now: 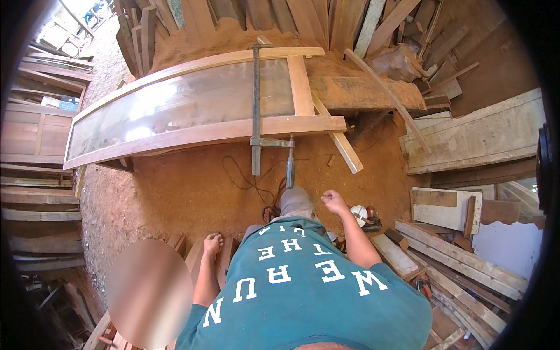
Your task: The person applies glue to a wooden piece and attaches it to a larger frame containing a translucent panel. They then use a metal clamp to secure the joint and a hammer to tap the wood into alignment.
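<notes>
My left hand hangs low beside my body with its fingers curled in, and no object shows in it. My right hand is raised ahead of me, loosely closed, also with nothing visible in it. In front of both hands, and apart from them, lies a long wooden door frame around a shiny dark panel. A metal bar clamp spans the frame from far rail to near rail. Its screw handle points down toward me, nearer my right hand.
A dusty wooden bench supports the frame's right part. Loose strips stick out near it. A dark cord lies on the orange sawdust floor. A power tool with a white disc stands by my right arm. Planks are stacked at the right.
</notes>
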### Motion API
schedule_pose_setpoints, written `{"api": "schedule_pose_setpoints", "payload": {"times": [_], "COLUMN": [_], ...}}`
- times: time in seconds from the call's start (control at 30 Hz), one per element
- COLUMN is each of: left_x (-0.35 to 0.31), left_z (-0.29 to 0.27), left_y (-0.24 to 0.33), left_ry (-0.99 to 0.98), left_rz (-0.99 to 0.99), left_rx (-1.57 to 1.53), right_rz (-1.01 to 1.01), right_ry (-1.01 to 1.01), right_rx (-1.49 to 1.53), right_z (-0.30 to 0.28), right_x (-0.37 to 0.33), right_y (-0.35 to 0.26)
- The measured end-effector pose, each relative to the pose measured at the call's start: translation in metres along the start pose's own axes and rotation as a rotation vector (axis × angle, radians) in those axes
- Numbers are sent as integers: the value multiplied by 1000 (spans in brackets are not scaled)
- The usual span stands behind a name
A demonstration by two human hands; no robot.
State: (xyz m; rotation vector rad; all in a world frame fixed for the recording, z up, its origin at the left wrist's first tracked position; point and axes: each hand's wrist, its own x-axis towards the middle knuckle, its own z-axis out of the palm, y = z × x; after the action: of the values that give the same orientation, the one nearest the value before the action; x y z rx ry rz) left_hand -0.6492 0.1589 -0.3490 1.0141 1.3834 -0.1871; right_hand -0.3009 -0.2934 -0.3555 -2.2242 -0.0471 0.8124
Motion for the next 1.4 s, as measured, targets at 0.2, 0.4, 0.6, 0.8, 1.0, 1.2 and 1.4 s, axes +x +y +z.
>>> {"api": "schedule_pose_setpoints", "payload": {"times": [0.2, 0.4, 0.6, 0.8, 1.0, 1.2, 1.4], "left_x": [6, 11, 9, 0, 38, 121, 131], "left_z": [67, 113, 125, 163, 146, 74, 50], "left_y": [94, 194, 246, 255, 251, 288, 334], "left_ry": [-131, -180, -177, -329, -501, -407, -321], "left_rz": [129, 243, 156, 74, 135, 382, 378], "left_rx": [20, 189, 40, 109, 479, 809, 876], "right_rz": [98, 167, 318, 401, 401, 426, 361], "right_ry": [-181, -245, -51, 58, 260, 158, -232], "right_rx": [356, 668, 757, 694, 439, 437, 898], "right_z": [0, 49, 67, 69, 83, 84, 52], "right_x": [16, 34, 45, 48, 49, 56, 47], "right_y": [-122, -205, -228, -239, -244, -227, -231]}}
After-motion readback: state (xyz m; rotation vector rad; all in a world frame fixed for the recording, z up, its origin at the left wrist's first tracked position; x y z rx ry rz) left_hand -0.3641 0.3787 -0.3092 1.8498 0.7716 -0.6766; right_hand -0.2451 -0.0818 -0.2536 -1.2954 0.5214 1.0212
